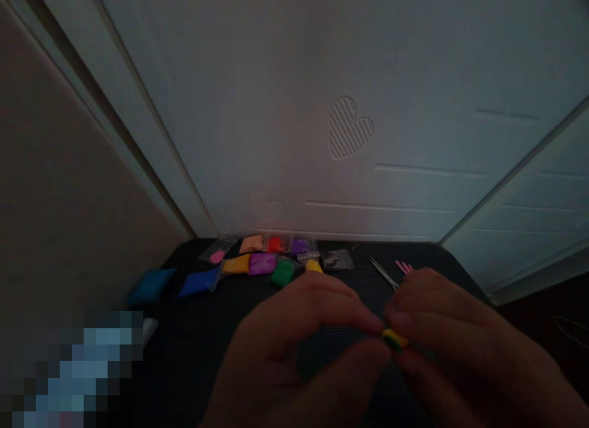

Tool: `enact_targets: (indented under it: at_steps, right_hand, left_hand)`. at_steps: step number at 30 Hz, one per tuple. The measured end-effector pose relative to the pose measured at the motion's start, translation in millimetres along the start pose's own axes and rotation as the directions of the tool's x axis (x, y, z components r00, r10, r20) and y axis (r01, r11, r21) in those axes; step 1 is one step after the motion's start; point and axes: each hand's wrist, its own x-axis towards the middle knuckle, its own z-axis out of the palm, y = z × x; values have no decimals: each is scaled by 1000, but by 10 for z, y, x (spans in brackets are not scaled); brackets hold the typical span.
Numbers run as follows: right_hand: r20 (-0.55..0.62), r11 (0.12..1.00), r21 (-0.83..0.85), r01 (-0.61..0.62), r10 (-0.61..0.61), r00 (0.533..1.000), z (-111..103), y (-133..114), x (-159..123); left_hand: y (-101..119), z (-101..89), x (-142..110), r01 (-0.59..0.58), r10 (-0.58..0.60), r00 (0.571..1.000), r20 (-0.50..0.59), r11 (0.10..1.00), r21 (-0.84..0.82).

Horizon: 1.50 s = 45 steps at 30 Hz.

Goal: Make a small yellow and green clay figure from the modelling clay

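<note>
A small yellow and green piece of modelling clay (396,339) is held up between my hands, above the dark table. My right hand (464,348) pinches it from the right between thumb and fingers. From the left, the thumb and forefinger of my left hand (304,348) close on its edge, the two tips slightly apart around it. Part of the piece is hidden by my fingers. Beyond my right hand lie metal scissors (383,272), with pink-handled or pink tools (405,267) beside them, partly covered by that hand.
Small bags of coloured clay line the back of the dark table (184,336), among them blue (199,282), green (283,271), red (276,244) and teal (153,285). A white panel with embossed hearts (347,128) rises behind. A blurred-out bright object (83,373) stands at lower left.
</note>
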Motion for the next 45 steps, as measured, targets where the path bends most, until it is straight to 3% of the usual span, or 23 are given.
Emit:
enact_targets:
  at_steps: [7,14,22,28,31,36,45]
  right_hand:
    - [103,990,-57,126,-119,988,-45,57,-13]
    - [75,984,-129,124,-115,991,-9,57,-36]
    - [70,992,-92,82,-76,995,19,30,-24]
    - [24,999,-16,-40,40,999,46,1,-43]
    - [92,1000,-3,-2,2,996,36,3,-25]
    - [76,999,-25,-28,29,997,49,20,-36]
    - [87,998,-37,-50,53,995,73,41,-81]
  left_hand:
    - [15,40,14,79,-80,997,-8,994,-73]
    - [42,25,26,121,-117,992,41,988,-95]
    - [41,44,27,158,-155,987,30,983,-96]
    - [31,29,38,156,-152,987,40,983,-97]
    - [26,19,52,162,-156,985,68,982,-93]
    - [0,36,33,202,-199,979,37,974,-104]
    - [-44,102,49,278,-297,955,-28,919,-281]
